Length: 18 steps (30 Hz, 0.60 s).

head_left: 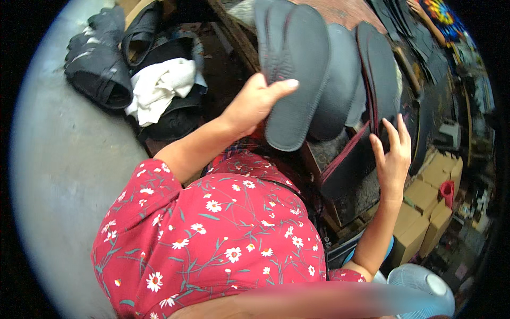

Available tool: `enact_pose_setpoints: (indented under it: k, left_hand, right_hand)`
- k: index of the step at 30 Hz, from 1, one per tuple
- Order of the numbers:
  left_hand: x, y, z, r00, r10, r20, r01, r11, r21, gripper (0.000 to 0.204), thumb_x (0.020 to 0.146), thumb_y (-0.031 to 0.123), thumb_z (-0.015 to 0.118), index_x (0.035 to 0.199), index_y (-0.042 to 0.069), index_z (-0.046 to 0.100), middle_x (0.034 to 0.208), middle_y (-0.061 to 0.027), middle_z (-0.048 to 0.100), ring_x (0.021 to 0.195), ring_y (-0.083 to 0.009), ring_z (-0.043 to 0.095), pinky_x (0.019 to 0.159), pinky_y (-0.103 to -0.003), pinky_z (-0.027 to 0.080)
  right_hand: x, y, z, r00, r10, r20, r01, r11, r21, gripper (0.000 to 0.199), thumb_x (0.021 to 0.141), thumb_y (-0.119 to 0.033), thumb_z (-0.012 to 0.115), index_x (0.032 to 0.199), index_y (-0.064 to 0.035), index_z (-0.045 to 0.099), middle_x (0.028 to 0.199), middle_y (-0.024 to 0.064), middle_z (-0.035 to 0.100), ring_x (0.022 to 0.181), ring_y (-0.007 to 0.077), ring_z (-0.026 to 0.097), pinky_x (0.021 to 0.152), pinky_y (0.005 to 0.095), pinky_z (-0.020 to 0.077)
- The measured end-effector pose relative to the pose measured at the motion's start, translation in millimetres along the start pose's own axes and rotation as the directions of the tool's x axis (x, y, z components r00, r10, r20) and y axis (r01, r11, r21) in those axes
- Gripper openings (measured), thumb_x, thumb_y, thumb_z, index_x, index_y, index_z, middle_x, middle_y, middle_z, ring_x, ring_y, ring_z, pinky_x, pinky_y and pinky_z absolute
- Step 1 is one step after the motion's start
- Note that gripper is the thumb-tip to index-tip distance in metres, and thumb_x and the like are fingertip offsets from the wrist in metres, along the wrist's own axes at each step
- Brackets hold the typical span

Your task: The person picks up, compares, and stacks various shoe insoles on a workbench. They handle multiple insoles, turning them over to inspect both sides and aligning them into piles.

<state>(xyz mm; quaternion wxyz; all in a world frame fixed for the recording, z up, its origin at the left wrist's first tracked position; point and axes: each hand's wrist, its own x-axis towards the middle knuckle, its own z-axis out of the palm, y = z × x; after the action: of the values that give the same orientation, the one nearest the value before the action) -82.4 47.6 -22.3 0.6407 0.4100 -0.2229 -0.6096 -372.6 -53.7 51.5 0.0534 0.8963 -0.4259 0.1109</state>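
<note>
**Grey shoe soles, hand-held stack**

Left hand (254, 103) clamped, thumb over, on front grey sole (296, 74), raised above lap. Right hand (393, 154) spread against maroon-edged sole (378, 80). Probably light, flexible, grippy; best gripped at heel end. Nearby: white cloth (159, 87), black sandals (101, 58), cardboard boxes (425, 207), crowding bench edge.

A soft blurred band (329, 300) hides the lower frame edge.
</note>
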Motion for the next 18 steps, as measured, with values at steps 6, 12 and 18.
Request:
enact_pose_setpoints:
  k: [6, 12, 18]
  left_hand:
    - [6, -7, 3, 0.999, 0.008, 0.046, -0.004, 0.996, -0.087, 0.033, 0.094, 0.015, 0.059, 0.123, -0.003, 0.058, 0.108, -0.0112, 0.069, 0.096, -0.0197, 0.067, 0.088, -0.036, 0.055]
    - [0, -2, 4, 0.998, -0.045, 0.038, 0.048, 0.995, -0.084, 0.031, 0.093, 0.014, 0.058, 0.117, -0.005, 0.061, 0.107, -0.013, 0.07, 0.094, -0.0204, 0.069, 0.085, -0.035, 0.055]
    - [-11, 8, 5, 0.998, -0.024, 0.053, 0.027, 0.997, -0.068, 0.031, 0.093, 0.01, 0.057, 0.119, -0.005, 0.058, 0.108, -0.0128, 0.069, 0.095, -0.0196, 0.068, 0.086, -0.034, 0.056]
  right_hand:
    - [2, -1, 14, 0.988, 0.153, 0.002, -0.152, 0.984, 0.093, 0.051, 0.085, -0.036, 0.075, 0.121, -0.0043, 0.06, 0.14, 0.024, 0.051, 0.128, 0.041, 0.049, 0.106, 0.0455, 0.041]
    - [20, 7, 19, 0.98, 0.198, -0.019, -0.194, 0.975, 0.109, 0.051, 0.078, -0.032, 0.079, 0.117, -0.0058, 0.06, 0.117, 0.0163, 0.063, 0.113, 0.0348, 0.057, 0.099, 0.0419, 0.0442]
    - [11, 23, 5, 0.914, 0.405, 0.011, -0.372, 0.828, 0.419, 0.047, 0.074, -0.024, 0.081, 0.113, -0.0056, 0.062, 0.108, 0.0115, 0.067, 0.103, 0.0259, 0.063, 0.093, 0.0363, 0.0471]
